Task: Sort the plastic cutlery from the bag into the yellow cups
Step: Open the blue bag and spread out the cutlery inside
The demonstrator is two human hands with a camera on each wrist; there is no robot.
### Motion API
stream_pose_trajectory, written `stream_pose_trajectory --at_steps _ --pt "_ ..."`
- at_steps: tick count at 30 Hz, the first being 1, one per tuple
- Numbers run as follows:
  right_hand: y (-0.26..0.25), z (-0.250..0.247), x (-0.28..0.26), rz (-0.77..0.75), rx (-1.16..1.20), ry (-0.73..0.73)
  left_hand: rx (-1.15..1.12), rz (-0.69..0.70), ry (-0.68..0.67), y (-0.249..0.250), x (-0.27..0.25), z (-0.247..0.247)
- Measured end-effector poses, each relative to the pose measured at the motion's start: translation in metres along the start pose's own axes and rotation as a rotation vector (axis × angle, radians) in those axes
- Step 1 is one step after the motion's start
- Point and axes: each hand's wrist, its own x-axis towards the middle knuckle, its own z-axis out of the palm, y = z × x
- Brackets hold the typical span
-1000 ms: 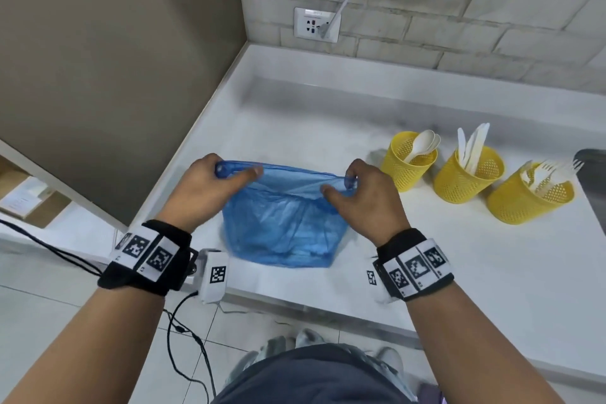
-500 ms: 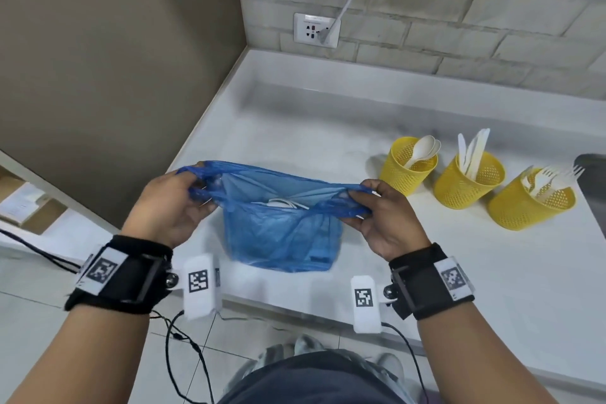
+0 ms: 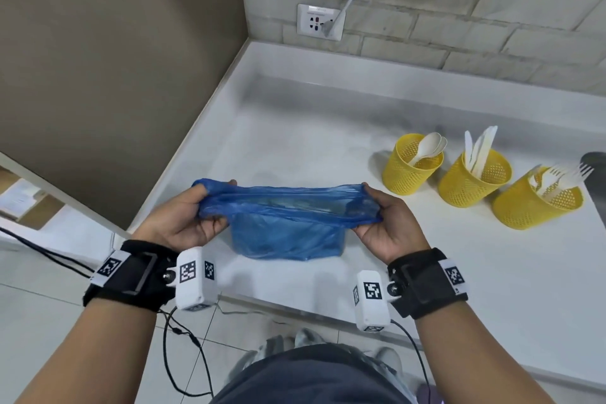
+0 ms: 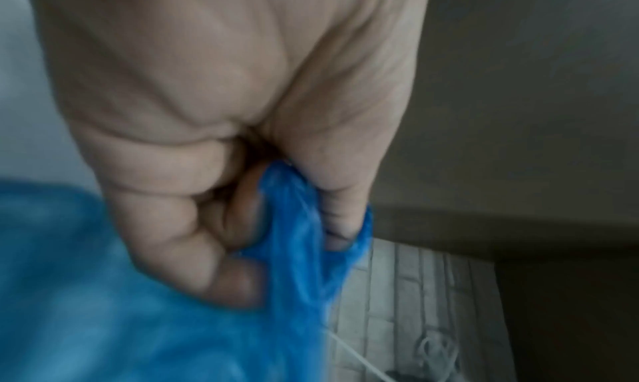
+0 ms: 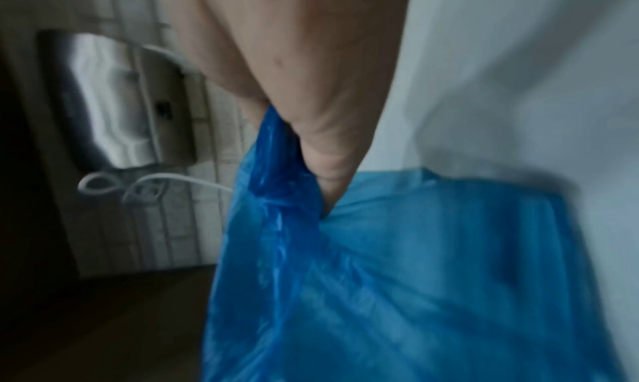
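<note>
A thin blue plastic bag [image 3: 288, 233] hangs over the near edge of the white counter [image 3: 328, 141], its mouth stretched wide and flat. My left hand [image 3: 200, 216] grips the mouth's left end, fingers curled round bunched film [image 4: 294, 237]. My right hand [image 3: 377, 216] grips the right end [image 5: 276, 174]. Nothing inside the bag can be made out. Three yellow mesh cups stand at the right: one with spoons [image 3: 411, 161], one with knives [image 3: 474, 179], one tilted with forks [image 3: 537, 198].
A brown wall [image 3: 114, 59] closes the counter's left side. The brick back wall carries a socket [image 3: 319, 21] with a white cable plugged in. A dark object [image 3: 595, 167] sits at the right edge. Below lie floor tiles and black cables [image 3: 183, 338].
Both hands have turned palm-up and pulled apart, stretching the bag's mouth wider and flatter. The white cutlery seen inside half a second ago no longer shows.
</note>
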Motion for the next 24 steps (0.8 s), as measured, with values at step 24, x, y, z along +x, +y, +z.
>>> stream_pose_trajectory --at_steps 24 --pt "0.006 -0.017 0.015 0.136 -0.118 0.050 -0.157 -0.167 0.044 -0.019 0.027 0.000"
